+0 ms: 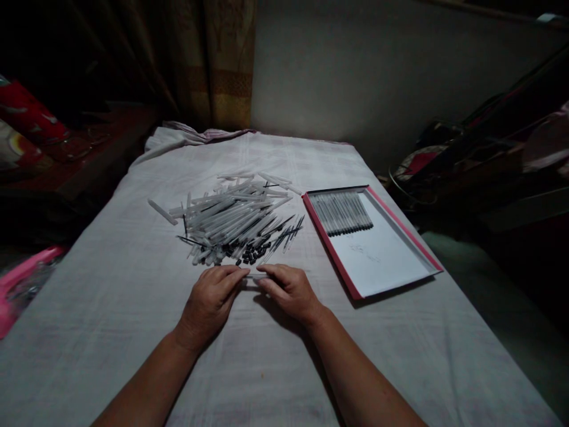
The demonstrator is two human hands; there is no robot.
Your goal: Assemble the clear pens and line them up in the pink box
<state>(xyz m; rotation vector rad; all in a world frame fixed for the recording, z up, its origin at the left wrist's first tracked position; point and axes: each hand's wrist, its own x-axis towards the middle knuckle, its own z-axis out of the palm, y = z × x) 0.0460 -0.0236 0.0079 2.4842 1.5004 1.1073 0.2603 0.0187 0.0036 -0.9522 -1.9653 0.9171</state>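
Observation:
Between my two hands a thin, clear pen barrel (254, 276) lies level, a short stretch of it showing. My left hand (214, 295) is closed on its left end, and my right hand (287, 289) pinches the right end. Just beyond my fingers spreads a heap of whitish pen barrels (235, 216). Small black pen caps (253, 254) lie loose at the heap's near edge. Dark thin ink refills (287, 235) fan out at its right side. My fingers hide both ends of the held barrel.
To the right lies a shallow box lid (331, 255) with red sides, holding a row of pens (342, 213) with black ends. A whitish cloth (249, 367) covers the table. Pink plastic (26, 273) shows at the left edge; a wall and a curtain (226, 71) stand behind.

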